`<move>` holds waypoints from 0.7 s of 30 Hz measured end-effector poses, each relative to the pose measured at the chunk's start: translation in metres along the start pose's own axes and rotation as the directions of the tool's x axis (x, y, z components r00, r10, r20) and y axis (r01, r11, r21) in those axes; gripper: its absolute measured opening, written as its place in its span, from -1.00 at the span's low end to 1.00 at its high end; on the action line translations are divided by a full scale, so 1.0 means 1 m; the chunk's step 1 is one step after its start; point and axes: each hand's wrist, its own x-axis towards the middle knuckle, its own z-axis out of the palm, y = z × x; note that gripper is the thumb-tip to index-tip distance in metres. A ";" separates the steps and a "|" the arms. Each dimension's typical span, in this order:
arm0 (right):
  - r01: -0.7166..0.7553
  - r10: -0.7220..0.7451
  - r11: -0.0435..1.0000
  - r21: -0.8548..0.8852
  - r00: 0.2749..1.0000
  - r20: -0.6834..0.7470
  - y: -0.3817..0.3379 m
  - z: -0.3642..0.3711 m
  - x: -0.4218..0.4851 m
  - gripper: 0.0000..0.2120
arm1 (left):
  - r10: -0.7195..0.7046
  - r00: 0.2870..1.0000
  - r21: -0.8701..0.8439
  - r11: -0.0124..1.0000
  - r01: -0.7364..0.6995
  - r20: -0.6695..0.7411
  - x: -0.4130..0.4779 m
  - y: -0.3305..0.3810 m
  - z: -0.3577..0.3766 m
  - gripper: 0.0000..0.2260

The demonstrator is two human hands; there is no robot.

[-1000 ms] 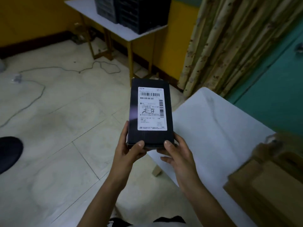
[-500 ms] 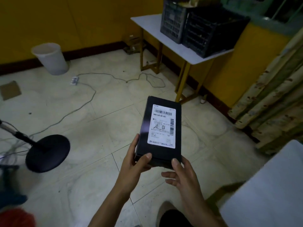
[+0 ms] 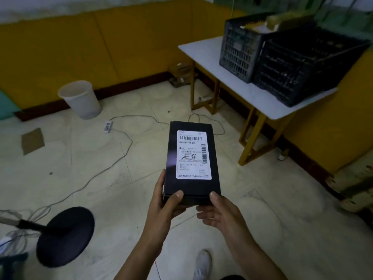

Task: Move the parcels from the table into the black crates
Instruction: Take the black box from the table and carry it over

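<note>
Gripping parcel (image 3: pixel 191 184) by near end only, left hand (image 3: pixel 163 209) and right hand (image 3: pixel 220 215); could tip beyond fingertips (image 3: pixel 178 194), short of black crates (image 3: pixel 302 63).

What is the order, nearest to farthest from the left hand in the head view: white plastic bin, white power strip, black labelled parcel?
1. Black labelled parcel: gripped by the left hand at its near end.
2. White power strip: on the tiled floor, ahead and to the left.
3. White plastic bin: farther back on the left, by the yellow wall.
</note>
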 end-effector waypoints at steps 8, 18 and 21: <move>0.161 -0.162 0.986 -0.036 0.987 -0.011 -0.083 0.003 0.128 -0.43 | 0.101 0.993 -0.038 0.994 -0.103 -0.061 0.146 0.037 0.014 -0.25; 0.313 -0.312 0.949 -0.036 0.916 -0.251 -0.172 0.016 0.329 -0.05 | 0.202 0.969 -0.037 0.979 -0.198 0.146 0.392 0.071 0.030 -0.35; 0.396 -0.402 0.914 -0.084 0.862 -0.309 -0.212 0.017 0.380 -0.13 | 0.244 0.943 0.001 0.968 -0.251 0.226 0.470 0.096 0.036 -0.44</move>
